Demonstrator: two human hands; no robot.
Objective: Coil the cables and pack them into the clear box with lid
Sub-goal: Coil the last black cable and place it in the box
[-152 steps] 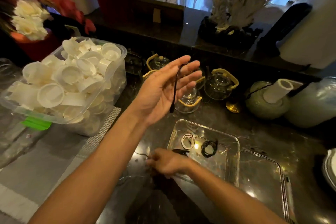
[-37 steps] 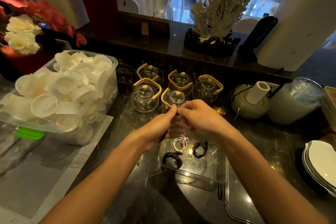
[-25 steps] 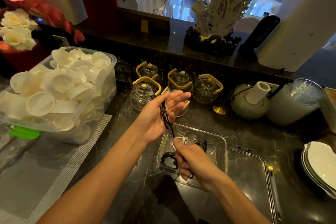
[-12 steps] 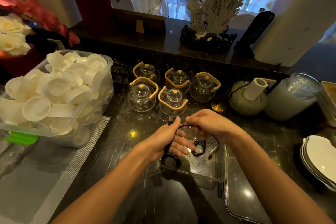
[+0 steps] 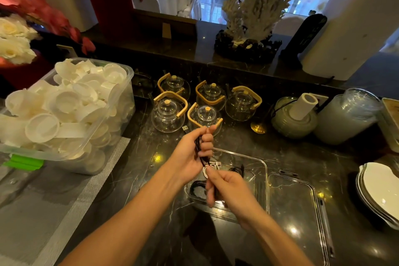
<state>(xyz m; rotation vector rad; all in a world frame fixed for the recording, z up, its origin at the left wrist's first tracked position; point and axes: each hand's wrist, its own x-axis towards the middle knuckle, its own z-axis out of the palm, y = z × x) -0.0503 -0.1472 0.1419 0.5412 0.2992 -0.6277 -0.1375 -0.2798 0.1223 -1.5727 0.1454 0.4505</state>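
Head view, centre of frame, left hand (image 5: 190, 153) gripping a black cable (image 5: 199, 149), right hand (image 5: 226, 190) just below pinching its lower run, clear box (image 5: 262, 170) beneath holding coiled cables, lid (image 5: 302, 211) lower right, glass teapots (image 5: 207, 101) above.

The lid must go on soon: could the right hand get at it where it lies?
Probably yes: the lid lies bare beside the clear box, but the right hand grips the black cable.

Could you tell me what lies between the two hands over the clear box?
In the head view, a black cable runs from the left hand down to the right hand, above the clear box.
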